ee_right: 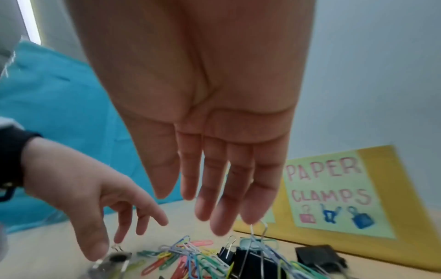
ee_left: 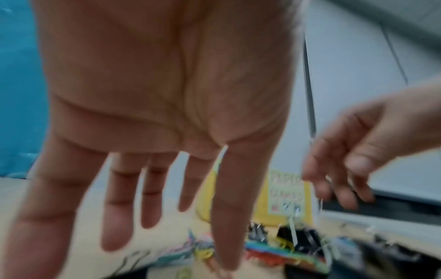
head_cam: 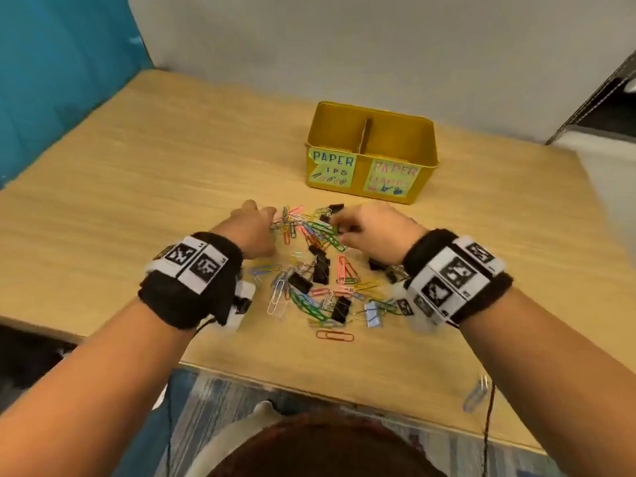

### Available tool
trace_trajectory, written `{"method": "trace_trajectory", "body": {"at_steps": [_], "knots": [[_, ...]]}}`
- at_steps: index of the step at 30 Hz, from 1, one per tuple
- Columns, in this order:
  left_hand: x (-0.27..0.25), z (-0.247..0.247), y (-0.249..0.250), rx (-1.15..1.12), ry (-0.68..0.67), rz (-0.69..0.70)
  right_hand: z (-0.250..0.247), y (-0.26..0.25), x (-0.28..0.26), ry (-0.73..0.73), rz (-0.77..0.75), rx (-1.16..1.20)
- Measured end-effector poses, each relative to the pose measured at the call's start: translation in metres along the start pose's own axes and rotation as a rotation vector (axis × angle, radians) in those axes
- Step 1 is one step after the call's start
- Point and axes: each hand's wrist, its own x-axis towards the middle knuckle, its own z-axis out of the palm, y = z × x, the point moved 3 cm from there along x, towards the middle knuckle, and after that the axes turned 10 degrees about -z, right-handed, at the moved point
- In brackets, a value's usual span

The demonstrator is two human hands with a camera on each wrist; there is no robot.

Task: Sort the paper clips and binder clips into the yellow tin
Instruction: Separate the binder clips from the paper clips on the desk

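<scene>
Yellow tin [head_cam: 371, 160] stands at the far side of my worktop [head_cam: 137, 160], a divider splitting it into two compartments. The left one carries a green note reading "PAPER", the right one a note [ee_right: 334, 190] that reads "PAPER CLAMPS" from the right wrist view. I cannot see into either compartment well enough to tell what they hold.

Between the tin and me lies the mixed heap: coloured paper clips [head_cam: 320, 232] tangled with black binder clips [head_cam: 321, 268], plus a pale blue binder clip [head_cam: 373, 313] at the near right. One orange paper clip [head_cam: 334, 336] lies apart at the near edge of the heap, and a few more clips [head_cam: 476, 394] sit alone toward the near right corner.

My left hand [head_cam: 256, 228] hangs over the heap's far left part. Its grip is spread, fingers [ee_left: 119, 203] straight and apart, holding nothing. My right hand [head_cam: 371, 232] hangs over the heap's far right part. From the right wrist its fingers [ee_right: 238, 192] point down straight and close together, tips just above the wire handles of a binder clip; whether they touch I cannot tell.
</scene>
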Motion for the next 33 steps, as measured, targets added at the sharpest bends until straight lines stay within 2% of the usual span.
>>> {"method": "trace_trajectory", "body": {"at_steps": [4, 9, 13, 15, 19, 22, 25, 30, 33], "knots": [[0.011, 0.004, 0.006, 0.056, -0.015, -0.040, 0.009, -0.006, 0.047, -0.062, 0.001, -0.043], [0.012, 0.014, 0.015, -0.037, -0.110, 0.133, 0.013, 0.017, 0.068, -0.226, 0.028, -0.102], [-0.001, 0.006, -0.005, -0.189, -0.095, 0.126, 0.000, 0.030, 0.080, -0.175, 0.057, -0.132], [-0.014, 0.013, -0.009, -0.087, -0.133, 0.110, 0.004, 0.024, 0.092, -0.156, 0.025, -0.100], [-0.030, 0.036, -0.006, 0.088, -0.159, 0.131, 0.026, 0.012, 0.106, -0.230, -0.038, -0.149], [-0.021, 0.034, -0.008, -0.028, -0.124, 0.109, 0.027, 0.014, 0.099, -0.277, -0.055, -0.150], [-0.004, 0.023, -0.012, -0.153, -0.101, 0.084, 0.021, 0.021, 0.089, -0.263, -0.037, -0.123], [0.015, 0.009, -0.017, -0.096, -0.039, 0.082, 0.030, 0.019, 0.085, -0.277, 0.028, -0.131], [0.024, 0.006, -0.012, -0.108, -0.040, 0.099, 0.033, 0.009, 0.095, -0.248, -0.005, -0.109]]}}
